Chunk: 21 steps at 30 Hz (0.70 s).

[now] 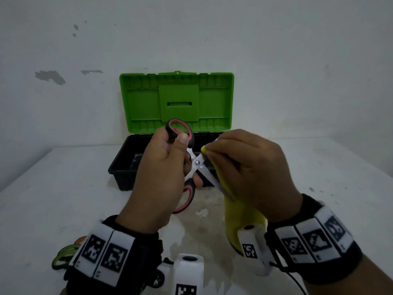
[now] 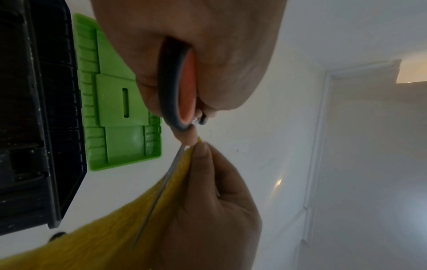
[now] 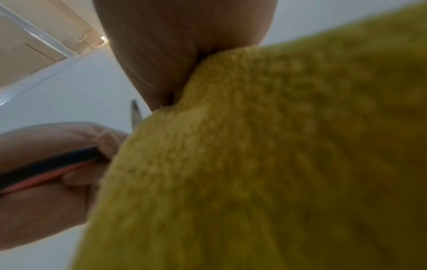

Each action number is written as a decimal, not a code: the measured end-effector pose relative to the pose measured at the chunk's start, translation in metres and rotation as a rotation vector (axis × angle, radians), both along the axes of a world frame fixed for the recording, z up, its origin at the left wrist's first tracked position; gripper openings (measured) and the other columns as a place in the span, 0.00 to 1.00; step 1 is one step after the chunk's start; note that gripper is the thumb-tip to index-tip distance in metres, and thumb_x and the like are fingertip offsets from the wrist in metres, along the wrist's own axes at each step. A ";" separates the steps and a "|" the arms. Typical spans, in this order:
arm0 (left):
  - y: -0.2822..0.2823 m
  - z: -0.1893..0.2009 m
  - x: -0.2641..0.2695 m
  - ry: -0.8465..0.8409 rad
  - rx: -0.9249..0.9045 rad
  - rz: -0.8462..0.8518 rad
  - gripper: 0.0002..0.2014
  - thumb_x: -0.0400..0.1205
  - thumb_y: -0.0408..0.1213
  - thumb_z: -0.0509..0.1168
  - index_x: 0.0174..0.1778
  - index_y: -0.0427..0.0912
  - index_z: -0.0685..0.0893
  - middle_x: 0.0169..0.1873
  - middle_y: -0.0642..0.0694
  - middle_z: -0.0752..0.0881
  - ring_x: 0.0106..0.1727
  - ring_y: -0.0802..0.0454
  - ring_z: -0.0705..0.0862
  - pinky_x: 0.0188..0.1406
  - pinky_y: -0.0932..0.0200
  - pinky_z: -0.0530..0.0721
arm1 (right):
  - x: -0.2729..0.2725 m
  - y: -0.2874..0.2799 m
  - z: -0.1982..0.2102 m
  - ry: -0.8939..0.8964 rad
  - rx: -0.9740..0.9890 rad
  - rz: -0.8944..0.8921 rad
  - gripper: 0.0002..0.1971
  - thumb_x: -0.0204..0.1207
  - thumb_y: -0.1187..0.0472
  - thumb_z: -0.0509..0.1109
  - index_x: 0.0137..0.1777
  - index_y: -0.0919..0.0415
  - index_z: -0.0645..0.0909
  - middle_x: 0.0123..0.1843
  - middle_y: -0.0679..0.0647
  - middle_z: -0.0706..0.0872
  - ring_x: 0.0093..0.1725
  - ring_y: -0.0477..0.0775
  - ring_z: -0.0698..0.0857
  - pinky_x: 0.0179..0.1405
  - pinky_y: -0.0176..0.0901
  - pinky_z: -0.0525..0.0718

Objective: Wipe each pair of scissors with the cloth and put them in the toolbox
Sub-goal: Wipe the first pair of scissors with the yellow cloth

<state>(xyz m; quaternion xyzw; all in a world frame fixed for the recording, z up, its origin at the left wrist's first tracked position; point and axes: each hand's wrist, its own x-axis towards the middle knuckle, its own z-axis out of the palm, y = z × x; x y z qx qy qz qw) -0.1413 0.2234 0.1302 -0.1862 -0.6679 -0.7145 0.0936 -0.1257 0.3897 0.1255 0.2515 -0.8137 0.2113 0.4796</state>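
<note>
two hands meet above a white tabletop (image 1: 63,188), in front of an open toolbox (image 1: 121,167) with a black base and a raised green lid (image 1: 176,101). the left hand (image 1: 157,177) grips a pair of scissors (image 1: 198,162) with black and red handles, its fingers curled through the loops and the blades spread apart. the right hand (image 1: 251,173) pinches a yellow cloth (image 1: 236,209) around one blade, and the rest of the cloth hangs down toward the wrist. both hands and the scissors hide the middle of the toolbox, so its inside is mostly out of sight. more scissor handles (image 1: 63,255), green and orange, peek out on the tabletop behind the left wrist band. a stained white wall (image 1: 297,60) stands behind everything.
</note>
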 end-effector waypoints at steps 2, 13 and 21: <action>-0.003 0.002 0.001 0.000 -0.025 0.000 0.10 0.90 0.42 0.55 0.52 0.40 0.78 0.27 0.40 0.70 0.24 0.37 0.73 0.17 0.65 0.74 | -0.003 0.005 0.002 -0.002 -0.047 -0.022 0.05 0.79 0.58 0.75 0.47 0.58 0.92 0.47 0.51 0.91 0.43 0.52 0.89 0.38 0.52 0.86; -0.010 0.009 -0.001 -0.130 -0.087 -0.088 0.11 0.90 0.45 0.55 0.53 0.45 0.81 0.32 0.42 0.73 0.20 0.49 0.81 0.17 0.61 0.70 | -0.001 0.009 0.004 -0.007 -0.041 -0.020 0.05 0.79 0.59 0.74 0.47 0.57 0.92 0.47 0.51 0.91 0.43 0.51 0.88 0.37 0.51 0.86; -0.008 0.011 0.001 -0.182 -0.023 -0.124 0.10 0.90 0.43 0.56 0.54 0.43 0.81 0.25 0.51 0.72 0.18 0.58 0.76 0.28 0.56 0.68 | 0.007 -0.007 -0.006 0.027 0.023 0.090 0.05 0.79 0.63 0.75 0.47 0.62 0.92 0.48 0.54 0.91 0.44 0.55 0.89 0.41 0.51 0.86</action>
